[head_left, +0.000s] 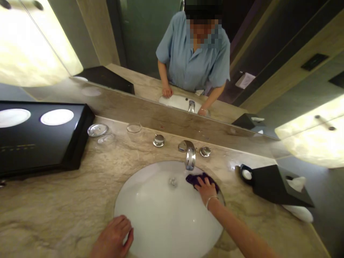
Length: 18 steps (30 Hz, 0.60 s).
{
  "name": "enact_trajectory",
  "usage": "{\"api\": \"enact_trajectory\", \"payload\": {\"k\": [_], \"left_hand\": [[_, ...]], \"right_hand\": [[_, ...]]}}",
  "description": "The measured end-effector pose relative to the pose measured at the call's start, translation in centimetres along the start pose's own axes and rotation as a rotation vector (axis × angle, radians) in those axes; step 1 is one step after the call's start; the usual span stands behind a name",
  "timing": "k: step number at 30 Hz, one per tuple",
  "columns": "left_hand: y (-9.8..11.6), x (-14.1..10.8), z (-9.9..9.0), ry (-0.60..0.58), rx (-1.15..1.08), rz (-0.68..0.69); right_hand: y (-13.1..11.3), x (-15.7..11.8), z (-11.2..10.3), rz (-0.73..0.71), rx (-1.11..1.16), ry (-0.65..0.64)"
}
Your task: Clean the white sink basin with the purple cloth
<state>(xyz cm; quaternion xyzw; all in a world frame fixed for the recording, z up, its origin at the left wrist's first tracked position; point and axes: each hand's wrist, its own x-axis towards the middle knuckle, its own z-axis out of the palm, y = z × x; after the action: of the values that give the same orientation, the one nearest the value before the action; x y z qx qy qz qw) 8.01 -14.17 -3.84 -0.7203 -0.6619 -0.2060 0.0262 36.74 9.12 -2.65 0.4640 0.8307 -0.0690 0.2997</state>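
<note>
A dark purple cloth (192,179) lies bunched against the upper right inner wall of the white oval sink (166,211). My right hand (206,189), with a bracelet at the wrist, presses on the cloth with its fingers spread over it. At the sink's lower left rim rests my left hand (116,234), its fingers curled together and the thumb bent toward them; nothing shows in it. The chrome faucet (190,156) stands behind the sink, just above the cloth.
Metal knobs (158,140) flank the faucet. Clear glass items (98,130) and a black tray (40,139) are at the left. To the right stands a black tissue box (279,184). A mirror (139,43) behind reflects a person in a blue shirt.
</note>
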Motion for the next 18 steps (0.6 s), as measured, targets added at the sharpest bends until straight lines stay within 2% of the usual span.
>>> {"api": "enact_trajectory", "payload": {"k": [1,2,3,4,6,8,9,10,11,12,13,17,18], "left_hand": [[0.0,0.0,0.1,-0.021,-0.026,-0.008],[0.0,0.0,0.2,-0.031,-0.051,-0.02],[-0.1,0.0,0.3,-0.032,-0.071,-0.03],[-0.1,-0.1,0.4,-0.029,-0.088,-0.04],[-0.2,-0.2,0.6,-0.026,-0.109,-0.056],[-0.3,-0.2,0.7,-0.046,-0.121,-0.075],[-0.4,-0.2,0.7,-0.059,-0.129,-0.085],[-0.4,-0.3,0.7,-0.072,-0.134,-0.09],[-0.5,-0.3,0.7,-0.079,-0.132,-0.09],[-0.5,-0.3,0.7,-0.084,-0.128,-0.086],[-0.5,-0.4,0.7,-0.082,-0.12,-0.08],[-0.3,-0.2,0.3,-0.08,-0.08,-0.06],[-0.2,0.0,0.2,-0.085,-0.072,-0.062]], "right_hand": [[0.9,-1.6,1.1,0.065,-0.043,-0.062],[0.8,-3.2,2.2,0.1,-0.056,-0.121],[-0.4,-4.6,3.1,0.1,-0.032,-0.177],[-2.5,-5.7,3.9,0.08,0.03,-0.223],[-8.6,-6.7,4.6,-0.004,0.281,-0.298],[-15.2,-6.4,4.4,-0.188,0.656,-0.271],[-17.7,-6.1,4.2,-0.273,0.813,-0.237],[-19.2,-5.8,3.9,-0.332,0.929,-0.215],[-19.7,-5.6,3.7,-0.362,0.988,-0.21],[-19.0,-5.5,3.6,-0.356,0.985,-0.224],[-17.1,-5.6,3.4,-0.322,0.922,-0.244],[-4.9,-6.9,3.2,-0.053,0.332,-0.228],[-2.7,-7.1,3.1,0.015,0.266,-0.198]]}}
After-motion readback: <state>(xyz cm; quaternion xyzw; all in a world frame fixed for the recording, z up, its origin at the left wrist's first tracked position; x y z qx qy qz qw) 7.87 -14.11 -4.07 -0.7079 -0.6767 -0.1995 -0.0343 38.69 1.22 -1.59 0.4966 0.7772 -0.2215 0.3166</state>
